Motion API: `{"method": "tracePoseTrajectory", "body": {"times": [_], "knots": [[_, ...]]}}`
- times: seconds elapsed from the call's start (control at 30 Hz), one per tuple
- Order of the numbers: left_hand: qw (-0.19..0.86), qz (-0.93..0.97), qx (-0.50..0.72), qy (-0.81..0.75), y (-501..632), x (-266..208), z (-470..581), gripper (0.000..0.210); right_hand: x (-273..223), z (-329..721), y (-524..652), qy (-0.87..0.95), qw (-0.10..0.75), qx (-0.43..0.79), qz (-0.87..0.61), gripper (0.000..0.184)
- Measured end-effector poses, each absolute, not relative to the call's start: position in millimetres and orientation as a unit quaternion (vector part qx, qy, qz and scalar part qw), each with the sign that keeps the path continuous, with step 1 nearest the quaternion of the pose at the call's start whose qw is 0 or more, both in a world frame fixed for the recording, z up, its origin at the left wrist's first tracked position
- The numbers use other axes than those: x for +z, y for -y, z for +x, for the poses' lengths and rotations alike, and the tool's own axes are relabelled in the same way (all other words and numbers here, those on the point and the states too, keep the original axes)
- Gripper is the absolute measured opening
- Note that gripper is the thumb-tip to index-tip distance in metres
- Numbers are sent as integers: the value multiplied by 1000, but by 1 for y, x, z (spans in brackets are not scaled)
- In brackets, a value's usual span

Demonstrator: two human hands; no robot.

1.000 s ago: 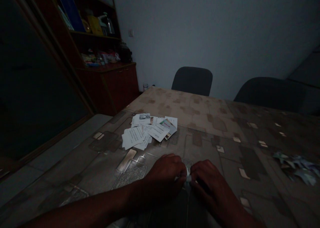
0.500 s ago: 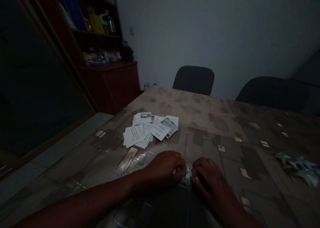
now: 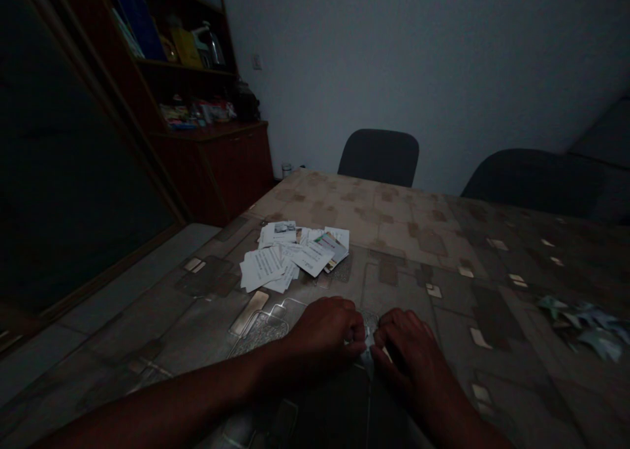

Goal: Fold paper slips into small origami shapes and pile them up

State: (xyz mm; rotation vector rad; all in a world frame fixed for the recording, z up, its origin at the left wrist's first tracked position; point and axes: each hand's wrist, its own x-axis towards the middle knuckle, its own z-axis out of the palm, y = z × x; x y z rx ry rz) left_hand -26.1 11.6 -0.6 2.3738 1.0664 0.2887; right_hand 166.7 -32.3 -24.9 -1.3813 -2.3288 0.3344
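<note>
Close to this side of the table (image 3: pixel 413 235), two bare hands are busy with one small pale piece (image 3: pixel 368 360) that looks like folded paper. I see it right between the hands, low over the cloth, with a pointy end hanging down. The left hand (image 3: pixel 327 327) has its fingers curled in, and its thumb and fingertips pinch one side. The right hand (image 3: pixel 406 341) pinches the other side, its fingers bent and close together. It is dark, so I can't see each fingertip well.

Past the left hand lies a messy pile of white cards (image 3: pixel 263 268) — some have printed words, and one has a picture. Far over to the right sits a bunch of crumpled, pale greenish bits (image 3: pixel 585 324). Two dark chairs (image 3: pixel 378 157) stand behind the table, and a red-brown cabinet (image 3: pixel 236 170) is at the back left — with a yellow box (image 3: pixel 188 47) on its shelf.
</note>
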Motion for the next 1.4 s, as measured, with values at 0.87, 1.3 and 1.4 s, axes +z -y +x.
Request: {"method": "tracePoseTrajectory", "body": {"times": [0.87,1.3,1.4], "knots": [[-23,970,135,-199,-4,-5,-31,21,-26,166,30,785,246,134,-552,14],[9,962,164,-216,17,-13,-46,15,-24,167,32,847,262,46,-460,18],[26,955,188,-227,18,-22,-47,14,-25,168,33,893,222,-46,-388,16]]}}
